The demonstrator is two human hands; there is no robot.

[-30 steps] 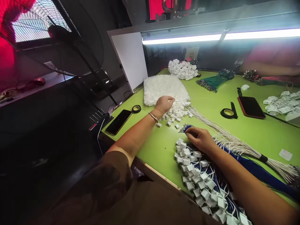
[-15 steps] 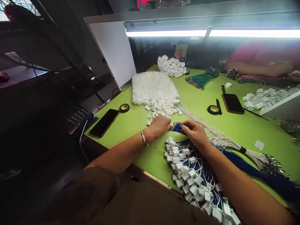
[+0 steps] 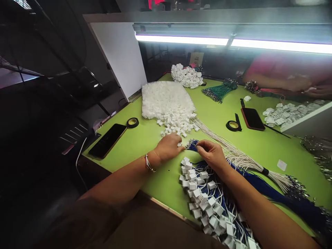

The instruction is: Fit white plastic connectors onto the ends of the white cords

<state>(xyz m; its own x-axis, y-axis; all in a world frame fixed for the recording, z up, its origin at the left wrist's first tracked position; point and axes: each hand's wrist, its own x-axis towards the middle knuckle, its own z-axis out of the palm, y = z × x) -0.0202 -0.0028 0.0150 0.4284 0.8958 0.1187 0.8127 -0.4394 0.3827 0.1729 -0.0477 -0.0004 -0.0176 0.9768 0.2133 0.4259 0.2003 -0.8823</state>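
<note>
My left hand (image 3: 169, 148) has its fingers closed on a small white connector housing (image 3: 179, 144), mostly covered by the fingers. Just to its right lie the crimped tips of a bundle of blue wires (image 3: 191, 144). Over that bundle my right hand (image 3: 211, 152) pinches a blue wire between thumb and forefinger; the fingers hide most of it. Below both hands spreads a pile of wires with white connectors fitted (image 3: 199, 193). Loose white housings (image 3: 176, 121) are heaped beyond my left hand, spilling from a clear plastic bag (image 3: 166, 98).
A bundle of white wires (image 3: 243, 155) runs to the right. Black tape rolls (image 3: 132, 122) and phones (image 3: 108, 140) lie on the green table (image 3: 153, 176). Green wires (image 3: 220, 90) and more white parts (image 3: 186, 75) are at the back. Across the bench, a co-worker's hands (image 3: 302, 84) handle something small.
My left hand has drawn slightly back from the heap, and a white housing now shows at its fingers. My right hand stays over the blue wires. The view has shifted slightly.
</note>
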